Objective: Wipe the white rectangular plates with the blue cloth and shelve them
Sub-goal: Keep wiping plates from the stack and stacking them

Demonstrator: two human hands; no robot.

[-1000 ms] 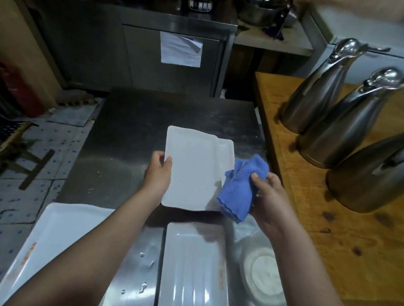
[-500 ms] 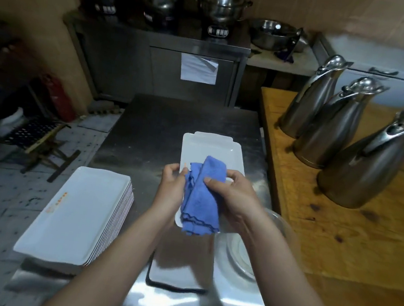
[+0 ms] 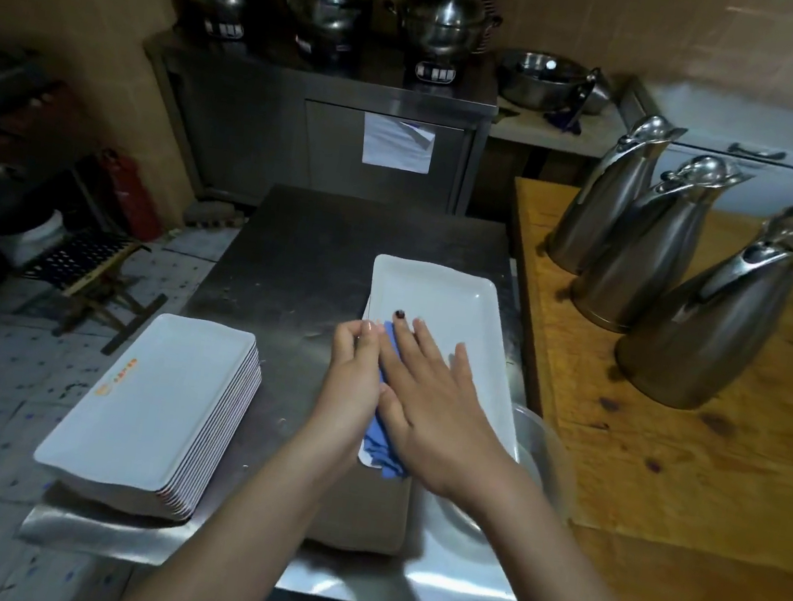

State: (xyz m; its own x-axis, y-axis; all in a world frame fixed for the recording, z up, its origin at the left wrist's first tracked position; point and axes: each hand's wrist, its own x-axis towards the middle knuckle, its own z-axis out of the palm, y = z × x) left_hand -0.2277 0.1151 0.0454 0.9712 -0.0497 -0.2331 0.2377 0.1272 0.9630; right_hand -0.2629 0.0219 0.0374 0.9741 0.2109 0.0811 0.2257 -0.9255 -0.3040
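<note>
Head view, near to far. Two forearms enter from the lower edge over one steel table (image 3: 310, 248). At its near edge, under the arms, lies one flat rectangular piece (image 3: 356, 512) in shadow; what it is cannot be told.

To the left stands one stack of white plates (image 3: 155, 394), upside down, with orange print on the top one. Roughly ten rims show, but the exact count cannot be read.

At centre, the left hand (image 3: 352, 380) grips the left long edge of one white rectangular plate (image 3: 440, 296), its fingers curled over the rim. The right hand (image 3: 436, 406) lies flat with its fingers spread and straight, pressing one blue cloth (image 3: 381, 454) onto the plate's inner face. The cloth shows between the two hands and hangs past the plate's near end.

One clear bowl (image 3: 546, 451) sits just right of the plate. Further right, a wooden table (image 3: 665, 462) carries three steel jugs (image 3: 641, 262) in a row.

At the back, one steel cabinet (image 3: 257, 120) bears one paper sheet (image 3: 397, 144) on its door and three lidded pots (image 3: 441, 18) on top. One steel bowl (image 3: 539, 79) stands to their right.
</note>
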